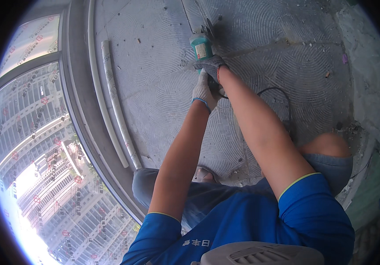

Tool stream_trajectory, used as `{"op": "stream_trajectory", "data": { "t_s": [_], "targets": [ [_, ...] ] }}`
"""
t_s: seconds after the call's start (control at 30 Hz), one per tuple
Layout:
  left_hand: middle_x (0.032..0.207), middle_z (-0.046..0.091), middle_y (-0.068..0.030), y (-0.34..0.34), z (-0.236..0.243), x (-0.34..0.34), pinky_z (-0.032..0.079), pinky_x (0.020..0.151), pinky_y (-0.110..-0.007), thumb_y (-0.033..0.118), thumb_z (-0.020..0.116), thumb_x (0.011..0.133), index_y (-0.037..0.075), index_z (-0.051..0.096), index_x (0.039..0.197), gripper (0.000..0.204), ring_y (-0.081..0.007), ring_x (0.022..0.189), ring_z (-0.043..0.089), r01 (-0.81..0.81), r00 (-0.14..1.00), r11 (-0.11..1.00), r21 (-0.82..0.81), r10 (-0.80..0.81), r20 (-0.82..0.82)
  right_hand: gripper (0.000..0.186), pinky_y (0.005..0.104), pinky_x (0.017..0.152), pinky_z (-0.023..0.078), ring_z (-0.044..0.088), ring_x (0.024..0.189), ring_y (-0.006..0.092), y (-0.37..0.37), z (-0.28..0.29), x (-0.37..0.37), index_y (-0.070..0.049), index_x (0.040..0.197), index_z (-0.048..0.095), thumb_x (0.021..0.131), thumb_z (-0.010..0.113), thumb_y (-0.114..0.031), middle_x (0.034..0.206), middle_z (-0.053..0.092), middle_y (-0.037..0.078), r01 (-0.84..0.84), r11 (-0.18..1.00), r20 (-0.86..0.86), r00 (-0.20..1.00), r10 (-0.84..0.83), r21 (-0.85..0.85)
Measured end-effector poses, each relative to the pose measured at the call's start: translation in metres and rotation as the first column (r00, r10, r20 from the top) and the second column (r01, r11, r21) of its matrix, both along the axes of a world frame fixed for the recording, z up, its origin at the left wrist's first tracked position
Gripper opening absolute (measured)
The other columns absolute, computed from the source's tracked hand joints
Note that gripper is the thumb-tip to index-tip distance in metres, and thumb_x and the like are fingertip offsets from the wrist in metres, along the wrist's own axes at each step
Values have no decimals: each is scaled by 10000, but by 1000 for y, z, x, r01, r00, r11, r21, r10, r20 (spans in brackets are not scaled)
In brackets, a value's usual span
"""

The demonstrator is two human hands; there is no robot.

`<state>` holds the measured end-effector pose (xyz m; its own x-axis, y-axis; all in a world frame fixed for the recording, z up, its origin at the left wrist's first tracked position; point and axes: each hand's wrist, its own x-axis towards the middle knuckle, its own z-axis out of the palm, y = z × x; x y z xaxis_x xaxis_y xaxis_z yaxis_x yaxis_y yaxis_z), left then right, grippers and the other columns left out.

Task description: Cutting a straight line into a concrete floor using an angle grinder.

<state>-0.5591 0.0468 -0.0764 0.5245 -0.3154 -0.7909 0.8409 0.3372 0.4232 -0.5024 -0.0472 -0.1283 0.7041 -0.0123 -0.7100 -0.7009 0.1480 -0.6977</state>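
Two pale tubes [115, 101] lie on grooved grey floor [159, 70] between window [31, 110] and grinder [202, 50].

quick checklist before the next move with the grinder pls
1. Left hand and right hand both gripping the green grinder: ok
2. Both hands gloved: ok
3. Disc stopped: cannot tell from a still
4. Black cord away from the disc: ok, its visible loop lies right of the right forearm
5. Floor free of loose bits: not ok, some are scattered about
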Motion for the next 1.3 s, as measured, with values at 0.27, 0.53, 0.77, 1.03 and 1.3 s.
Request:
{"op": "stream_trajectory", "data": {
  "t_s": [0.27,0.53,0.77,1.03,1.3],
  "targets": [
    [1040,654,-28,-7,7,-5,515,740,-396,575,472,947,168,551,1186,479,-219,877,633,-37,999,997,69,39,-29,420,341,766,510,648,813,181,0,6,-7,-5,1019,668,711,817,-249,922,696,109,50,999,23,999,-50,6],
    [1004,662,-29,-3,7,-9,532,628,-371,515,518,950,149,557,1168,428,-203,825,644,-56,998,997,50,57,-28,427,350,774,512,650,818,202,-3,20,-11,-16,1024,669,716,807,-278,930,695,111,-6,1000,37,999,6,2],
    [949,660,-29,-7,8,-14,528,608,-374,518,528,944,146,566,1149,427,-198,768,635,-70,995,993,90,75,-59,423,359,795,509,658,840,203,-4,18,-18,-40,1032,682,719,793,-303,948,702,106,-18,999,1,1000,18,-51],
    [993,657,-19,-2,5,-19,507,696,-384,571,488,944,166,571,1149,462,-202,854,619,-25,999,997,72,27,-28,416,359,801,508,662,854,201,-4,21,-22,-46,1020,687,715,790,-311,952,707,108,-53,997,44,997,55,-58],
    [1031,656,-26,-4,6,-23,515,735,-412,580,459,951,164,562,1176,484,-216,877,627,-59,996,991,124,67,-62,423,359,795,508,658,843,198,-1,17,-26,-41,1018,685,708,796,-305,939,706,105,-69,991,65,995,77,-117]
  ]
}}
